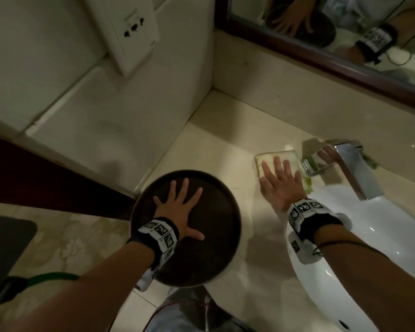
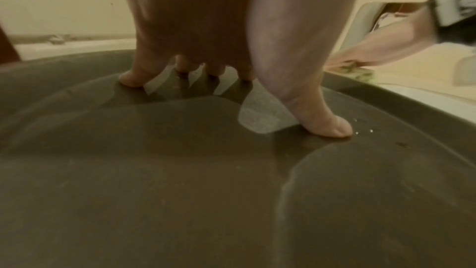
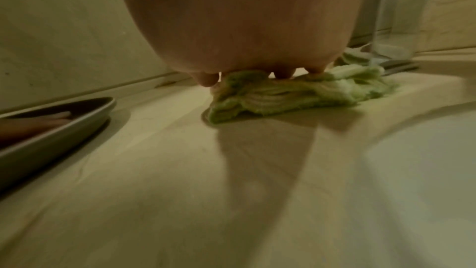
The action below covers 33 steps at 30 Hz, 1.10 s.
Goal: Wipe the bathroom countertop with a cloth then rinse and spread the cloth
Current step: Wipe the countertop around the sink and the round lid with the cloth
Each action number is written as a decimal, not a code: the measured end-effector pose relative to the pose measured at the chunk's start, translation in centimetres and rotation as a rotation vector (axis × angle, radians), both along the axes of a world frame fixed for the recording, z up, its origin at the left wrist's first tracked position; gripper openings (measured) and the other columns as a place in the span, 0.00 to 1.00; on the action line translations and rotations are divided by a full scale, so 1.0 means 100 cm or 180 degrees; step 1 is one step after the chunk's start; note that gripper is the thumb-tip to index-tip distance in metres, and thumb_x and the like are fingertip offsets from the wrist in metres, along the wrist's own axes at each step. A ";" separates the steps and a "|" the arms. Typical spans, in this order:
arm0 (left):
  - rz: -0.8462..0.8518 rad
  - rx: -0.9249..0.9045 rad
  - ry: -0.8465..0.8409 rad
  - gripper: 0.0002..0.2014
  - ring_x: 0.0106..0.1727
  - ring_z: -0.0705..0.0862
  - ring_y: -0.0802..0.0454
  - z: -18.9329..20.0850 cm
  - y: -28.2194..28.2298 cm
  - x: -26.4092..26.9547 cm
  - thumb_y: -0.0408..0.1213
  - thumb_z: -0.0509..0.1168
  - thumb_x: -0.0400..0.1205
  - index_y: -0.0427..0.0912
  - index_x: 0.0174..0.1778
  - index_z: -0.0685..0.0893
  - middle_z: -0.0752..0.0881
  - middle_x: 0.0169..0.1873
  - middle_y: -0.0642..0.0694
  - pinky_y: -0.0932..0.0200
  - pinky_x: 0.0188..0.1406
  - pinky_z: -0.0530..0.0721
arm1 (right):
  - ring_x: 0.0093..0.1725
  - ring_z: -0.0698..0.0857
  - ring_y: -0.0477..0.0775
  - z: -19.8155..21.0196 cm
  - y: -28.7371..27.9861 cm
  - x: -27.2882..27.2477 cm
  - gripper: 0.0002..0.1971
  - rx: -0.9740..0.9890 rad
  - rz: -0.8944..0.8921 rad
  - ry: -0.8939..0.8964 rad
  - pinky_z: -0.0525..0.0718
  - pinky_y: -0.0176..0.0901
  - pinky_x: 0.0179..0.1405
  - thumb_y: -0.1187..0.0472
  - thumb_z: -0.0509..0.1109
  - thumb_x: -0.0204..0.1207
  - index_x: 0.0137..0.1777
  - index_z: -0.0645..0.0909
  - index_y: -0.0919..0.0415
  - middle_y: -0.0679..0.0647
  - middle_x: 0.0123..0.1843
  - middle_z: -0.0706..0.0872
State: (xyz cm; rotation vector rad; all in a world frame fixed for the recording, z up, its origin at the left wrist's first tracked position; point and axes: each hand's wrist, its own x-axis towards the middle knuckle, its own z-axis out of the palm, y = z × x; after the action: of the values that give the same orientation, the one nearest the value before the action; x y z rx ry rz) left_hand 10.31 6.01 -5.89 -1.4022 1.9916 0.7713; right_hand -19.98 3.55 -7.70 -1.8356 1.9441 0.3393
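Note:
A pale green folded cloth (image 1: 272,159) lies on the beige countertop (image 1: 216,149), just left of the chrome tap (image 1: 345,164). My right hand (image 1: 280,180) presses flat on the cloth with straight, spread fingers; in the right wrist view the fingertips (image 3: 206,82) bear down on the bunched cloth (image 3: 283,93). My left hand (image 1: 177,209) lies flat with spread fingers inside a round dark brown tray (image 1: 213,250) at the counter's left front. In the left wrist view its fingertips (image 2: 332,127) touch the tray's wet floor (image 2: 180,180).
A white sink basin (image 1: 359,259) sits to the right, under the tap's spout. A wood-framed mirror (image 1: 345,65) runs along the back wall. A wall socket (image 1: 130,27) is at upper left. The tray overhangs the counter's front edge above the patterned floor (image 1: 58,248).

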 end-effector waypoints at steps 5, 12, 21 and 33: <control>-0.0020 0.0007 0.0032 0.63 0.80 0.26 0.34 0.000 0.000 0.001 0.73 0.69 0.64 0.63 0.79 0.28 0.21 0.78 0.46 0.16 0.71 0.49 | 0.85 0.37 0.61 0.008 -0.049 0.051 0.28 0.0010 0.0238 -0.0038 0.41 0.66 0.81 0.44 0.41 0.86 0.85 0.40 0.42 0.53 0.87 0.36; 0.0006 -0.0004 0.0041 0.63 0.79 0.25 0.34 -0.002 0.001 0.000 0.73 0.69 0.64 0.63 0.79 0.27 0.22 0.79 0.46 0.15 0.70 0.48 | 0.84 0.35 0.65 0.007 -0.103 0.160 0.28 0.0213 0.1081 -0.0138 0.41 0.71 0.79 0.45 0.41 0.86 0.85 0.41 0.43 0.56 0.87 0.34; 0.0017 0.0010 -0.0059 0.63 0.79 0.25 0.35 0.000 0.000 -0.002 0.73 0.69 0.64 0.63 0.79 0.27 0.21 0.78 0.46 0.17 0.71 0.48 | 0.85 0.37 0.55 0.000 -0.104 0.146 0.26 0.0107 0.1075 -0.0297 0.42 0.62 0.82 0.45 0.41 0.87 0.84 0.42 0.37 0.47 0.87 0.36; 0.0064 -0.0008 -0.0017 0.63 0.80 0.26 0.37 0.002 -0.001 -0.001 0.73 0.69 0.62 0.66 0.78 0.28 0.22 0.79 0.50 0.18 0.72 0.49 | 0.85 0.37 0.54 -0.009 -0.029 -0.011 0.26 -0.0182 -0.0120 -0.0094 0.41 0.63 0.82 0.44 0.39 0.86 0.83 0.37 0.34 0.47 0.87 0.35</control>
State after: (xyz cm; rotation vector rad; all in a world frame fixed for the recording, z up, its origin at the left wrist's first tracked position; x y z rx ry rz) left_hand 10.16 5.95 -5.72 -1.4265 1.9778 0.7735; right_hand -21.12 0.66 -8.56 -1.8264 1.9846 0.2458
